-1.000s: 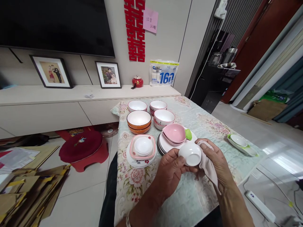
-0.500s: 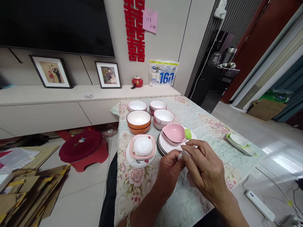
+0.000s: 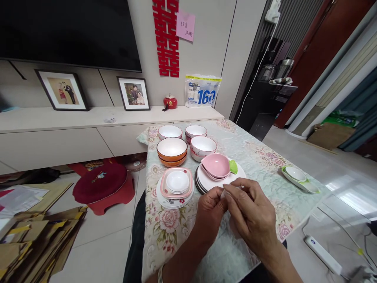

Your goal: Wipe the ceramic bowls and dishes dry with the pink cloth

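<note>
My left hand [image 3: 209, 212] and my right hand [image 3: 253, 212] meet over the near part of the table, fingertips pinched together. Between them is a thin whitish sheet [image 3: 224, 195], mostly hidden by the fingers; whether it is tissue or plastic film I cannot tell. Just beyond the fingers, pink leaf-handled bowls [image 3: 216, 166] sit on a stack of white plates [image 3: 239, 171]. Left of these, small white dishes [image 3: 177, 181] rest in a pink-rimmed square dish [image 3: 165, 188], on flowered white plates [image 3: 160, 201].
Behind stand stacked orange bowls [image 3: 172, 151] and white bowls with red rims [image 3: 203, 146]. A small dish on a green-edged tray [image 3: 309, 186] lies near the table's right edge. A red stool [image 3: 103, 184] and flattened cardboard [image 3: 47, 239] are on the left floor; a power strip [image 3: 322, 255] lies right.
My right hand has shifted slightly left and its fingers have moved a little around the whitish sheet. The left hand keeps its pinch; the dishes stay put.
</note>
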Demonstrator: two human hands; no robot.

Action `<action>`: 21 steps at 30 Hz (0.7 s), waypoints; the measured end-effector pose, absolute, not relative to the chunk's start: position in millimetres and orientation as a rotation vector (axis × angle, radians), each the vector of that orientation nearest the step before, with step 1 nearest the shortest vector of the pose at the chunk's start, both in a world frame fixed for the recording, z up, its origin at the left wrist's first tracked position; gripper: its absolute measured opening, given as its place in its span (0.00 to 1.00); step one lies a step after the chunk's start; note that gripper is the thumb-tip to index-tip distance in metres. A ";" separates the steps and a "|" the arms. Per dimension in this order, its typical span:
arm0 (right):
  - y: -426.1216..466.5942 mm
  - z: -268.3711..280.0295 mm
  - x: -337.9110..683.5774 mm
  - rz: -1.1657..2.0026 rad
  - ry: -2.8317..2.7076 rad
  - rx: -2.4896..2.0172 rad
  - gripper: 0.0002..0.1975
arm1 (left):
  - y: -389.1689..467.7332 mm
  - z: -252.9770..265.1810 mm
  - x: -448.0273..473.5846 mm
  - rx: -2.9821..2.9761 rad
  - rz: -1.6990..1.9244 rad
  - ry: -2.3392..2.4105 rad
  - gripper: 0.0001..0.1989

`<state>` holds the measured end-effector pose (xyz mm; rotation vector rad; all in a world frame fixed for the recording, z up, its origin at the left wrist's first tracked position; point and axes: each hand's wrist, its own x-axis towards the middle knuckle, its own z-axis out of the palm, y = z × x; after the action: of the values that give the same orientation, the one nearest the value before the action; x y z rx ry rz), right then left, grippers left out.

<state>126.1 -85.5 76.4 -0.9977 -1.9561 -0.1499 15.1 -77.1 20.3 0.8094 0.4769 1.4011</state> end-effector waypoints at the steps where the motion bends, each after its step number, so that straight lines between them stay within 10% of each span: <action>1: -83.9 78.8 126.4 -0.130 -1.984 -0.991 0.11 | -77.3 19.3 14.6 0.846 1.406 0.489 0.08; 21: -73.0 65.3 130.8 -0.127 -1.780 -1.072 0.06 | -77.0 31.7 15.1 0.555 1.429 0.463 0.12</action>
<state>130.8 -73.0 65.3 -1.0716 -1.7803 -0.1272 15.1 -77.0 31.7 0.5552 0.4626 1.4289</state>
